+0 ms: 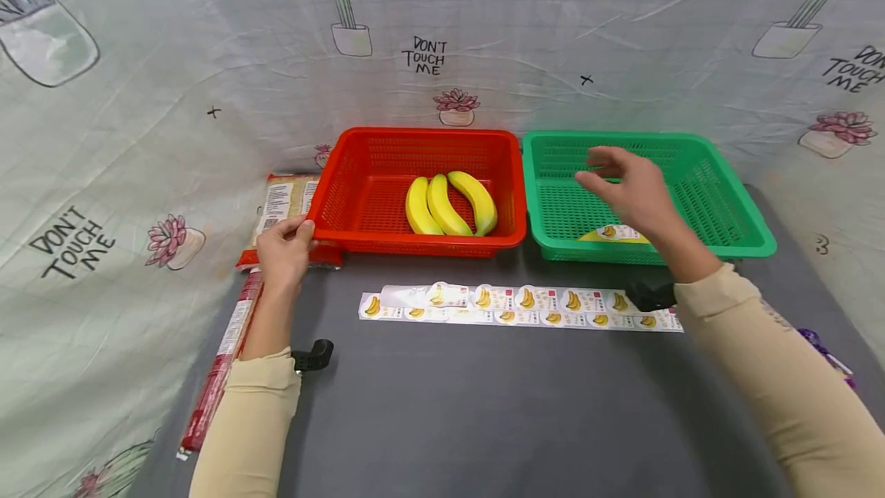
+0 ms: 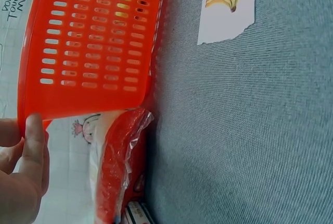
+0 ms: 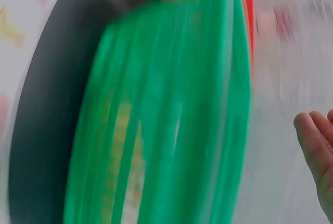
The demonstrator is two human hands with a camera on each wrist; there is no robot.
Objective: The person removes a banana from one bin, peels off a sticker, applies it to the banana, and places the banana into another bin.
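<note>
My left hand [image 1: 285, 252] pinches the front left corner of the red basket [image 1: 415, 243] between thumb and fingers; in the left wrist view, fingertips [image 2: 33, 135] lie over its rim. Three yellow bananas [image 1: 442, 210] lie side by side in that basket, toward its right. Above the green basket [image 1: 750, 237] hovers my right hand [image 1: 639, 190], fingers loosely bent and holding nothing. At the front of the green basket a yellow banana with a white banana label [image 1: 615, 233] is partly hidden by the front wall. The right wrist view is blurred.
Sheets of banana stickers [image 1: 525, 310] lie on the grey table [image 1: 484, 406] in front of the baskets. Left of the red basket are a red-edged food bag [image 1: 280, 198] and a long red-white package [image 1: 224, 360]. A purple item [image 1: 826, 352] lies far right. A patterned curtain [image 1: 263, 44] hangs behind.
</note>
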